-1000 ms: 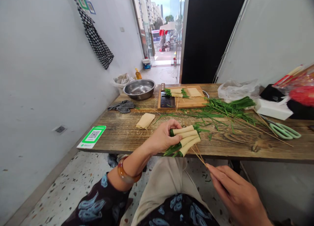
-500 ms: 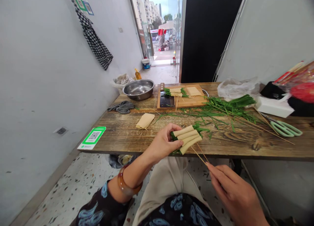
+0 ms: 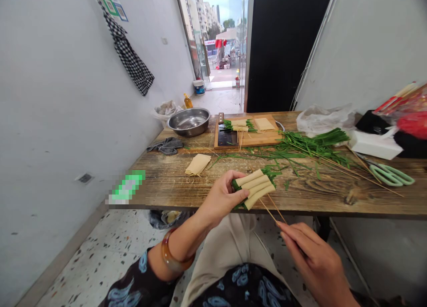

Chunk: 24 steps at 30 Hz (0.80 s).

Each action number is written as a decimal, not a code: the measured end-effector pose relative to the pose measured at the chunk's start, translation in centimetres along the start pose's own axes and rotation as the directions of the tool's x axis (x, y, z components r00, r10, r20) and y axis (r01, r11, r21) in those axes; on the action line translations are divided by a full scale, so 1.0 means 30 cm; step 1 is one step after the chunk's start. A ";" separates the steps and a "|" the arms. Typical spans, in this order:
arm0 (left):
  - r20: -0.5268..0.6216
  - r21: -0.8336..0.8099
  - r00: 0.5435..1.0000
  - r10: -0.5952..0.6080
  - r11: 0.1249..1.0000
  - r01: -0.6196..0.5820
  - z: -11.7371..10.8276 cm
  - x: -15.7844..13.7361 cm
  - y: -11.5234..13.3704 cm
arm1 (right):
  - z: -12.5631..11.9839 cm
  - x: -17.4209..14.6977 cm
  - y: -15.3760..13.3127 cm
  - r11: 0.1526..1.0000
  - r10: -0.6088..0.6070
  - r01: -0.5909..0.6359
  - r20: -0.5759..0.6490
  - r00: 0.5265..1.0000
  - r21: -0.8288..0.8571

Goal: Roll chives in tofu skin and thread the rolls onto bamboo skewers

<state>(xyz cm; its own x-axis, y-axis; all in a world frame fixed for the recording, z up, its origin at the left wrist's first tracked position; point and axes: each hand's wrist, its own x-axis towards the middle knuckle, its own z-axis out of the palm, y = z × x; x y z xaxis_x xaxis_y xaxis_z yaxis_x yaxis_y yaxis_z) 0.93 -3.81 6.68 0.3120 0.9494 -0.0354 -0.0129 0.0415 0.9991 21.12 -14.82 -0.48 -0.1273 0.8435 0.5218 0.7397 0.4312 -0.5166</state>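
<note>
1. Nearest, the right hand is closed to a pinch, thumb against fingers, on the end of one of two thin sticks; the other stick also reaches its fingers, but whether it is gripped I cannot tell.
2. The sticks slant up to the beige rolls, which lie side by side in a row above the counter's near edge, greens poking from their ends.
3. The left hand is partly curled around the rolls' left ends, thumb on top, holding them.
4. A green-and-white card, its face blurred, lies at the near left corner.
5. Farther in from the near edge sits a small pile of beige sheets; toward the right edge lie scissors with pale green handles.
6. Beyond, long green leaves spread beside a cutting board near the far edge, which bears a knife, more rolls and sheets.
7. A metal basin stands by the far left corner.
</note>
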 end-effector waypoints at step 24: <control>-0.097 -0.119 0.995 -0.019 0.993 0.007 0.031 -0.019 -0.052 | 0.048 0.030 0.027 0.997 -0.074 0.075 -0.099 0.992 -0.001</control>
<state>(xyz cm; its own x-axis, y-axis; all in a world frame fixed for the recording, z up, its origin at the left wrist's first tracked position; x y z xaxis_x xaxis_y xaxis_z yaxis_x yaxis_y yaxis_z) 1.67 -4.70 5.18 0.2182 0.9742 -0.0567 -0.1239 0.0853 0.9886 20.65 -13.25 -1.42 -0.1158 0.7733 0.6234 0.7289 0.4925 -0.4756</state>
